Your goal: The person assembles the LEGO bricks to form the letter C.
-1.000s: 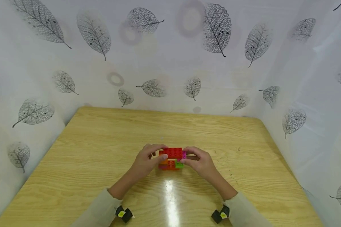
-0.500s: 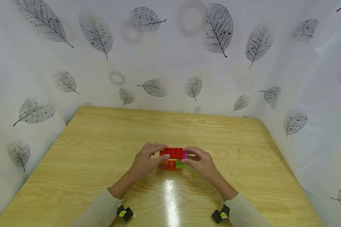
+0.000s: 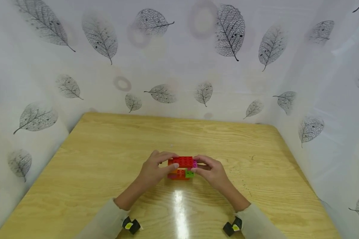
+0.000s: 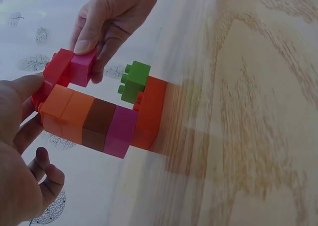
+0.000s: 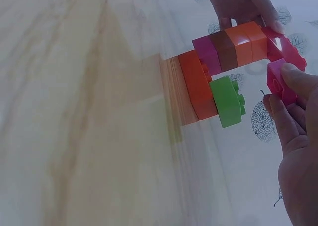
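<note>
On the table [image 3: 122, 139], a toy building-brick structure stands with a red-orange base brick [image 4: 153, 109]. One end of the base carries a column of a magenta brick [image 4: 120, 130], a brown brick [image 4: 98, 124] and orange bricks [image 4: 69, 109]. A green brick [image 5: 226, 102] sits on the other end, studs up. Across the column's top, a red brick [image 3: 183, 161] reaches out over the gap. My left hand [image 3: 155, 167] grips the red brick near the column. My right hand [image 3: 212, 168] pinches a pink brick [image 4: 83, 67] against the red brick's free end, above the green brick.
A pale curtain [image 3: 179, 66] printed with leaves hangs behind the table and along both sides. Each wrist wears a small black camera [image 3: 131, 225] over a light sleeve [image 3: 104, 219]. Light glares off the tabletop in front of the structure.
</note>
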`<state>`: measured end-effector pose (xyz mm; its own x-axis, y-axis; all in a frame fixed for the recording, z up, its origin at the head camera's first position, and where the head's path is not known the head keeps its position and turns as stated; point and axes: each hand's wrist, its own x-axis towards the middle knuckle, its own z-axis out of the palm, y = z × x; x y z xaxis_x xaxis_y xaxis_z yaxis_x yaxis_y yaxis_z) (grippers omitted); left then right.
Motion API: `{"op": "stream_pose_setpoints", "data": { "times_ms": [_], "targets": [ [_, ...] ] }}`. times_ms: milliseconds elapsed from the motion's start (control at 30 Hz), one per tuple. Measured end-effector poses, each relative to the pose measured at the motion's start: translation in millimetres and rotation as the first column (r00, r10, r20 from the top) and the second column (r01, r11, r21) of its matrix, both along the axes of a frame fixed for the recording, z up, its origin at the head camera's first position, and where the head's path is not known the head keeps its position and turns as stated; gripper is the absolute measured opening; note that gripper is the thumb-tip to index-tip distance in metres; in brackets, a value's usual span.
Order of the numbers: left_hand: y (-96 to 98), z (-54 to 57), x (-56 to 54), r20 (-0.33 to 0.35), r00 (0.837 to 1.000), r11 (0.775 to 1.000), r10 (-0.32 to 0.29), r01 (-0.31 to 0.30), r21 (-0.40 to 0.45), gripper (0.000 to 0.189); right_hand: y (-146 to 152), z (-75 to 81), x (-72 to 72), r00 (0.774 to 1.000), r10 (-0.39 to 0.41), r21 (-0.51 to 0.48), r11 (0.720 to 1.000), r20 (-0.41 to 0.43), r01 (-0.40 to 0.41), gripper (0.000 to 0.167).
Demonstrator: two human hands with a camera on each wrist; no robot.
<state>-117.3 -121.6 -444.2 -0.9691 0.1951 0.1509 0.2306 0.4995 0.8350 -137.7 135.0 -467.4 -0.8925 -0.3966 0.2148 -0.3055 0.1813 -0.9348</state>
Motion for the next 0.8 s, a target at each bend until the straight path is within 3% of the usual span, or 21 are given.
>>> {"op": "stream_pose_setpoints", "data": {
  "times_ms": [200,400,800],
  "targets": [
    [-0.7,-0.4,0.6,0.009,1.000,1.000,0.001,-0.001,-0.004,0.031,0.3,-1.4,-0.3,1.000,0.010,-0.008,1.000,-0.016,-0.010,0.034],
    [-0.2,-1.1,0.5,0.006,1.000,1.000,-0.006,0.006,-0.012,0.030,2.9,0.3,0.0,0.999,0.045,-0.037,0.998,0.024,-0.044,0.034],
    [-2.6,1.5,-1.1,0.009,0.998,0.998,-0.061,0.061,-0.015,0.037,5.5,0.1,-1.7,0.997,0.058,-0.016,0.998,0.059,-0.058,0.036]
  ]
}}
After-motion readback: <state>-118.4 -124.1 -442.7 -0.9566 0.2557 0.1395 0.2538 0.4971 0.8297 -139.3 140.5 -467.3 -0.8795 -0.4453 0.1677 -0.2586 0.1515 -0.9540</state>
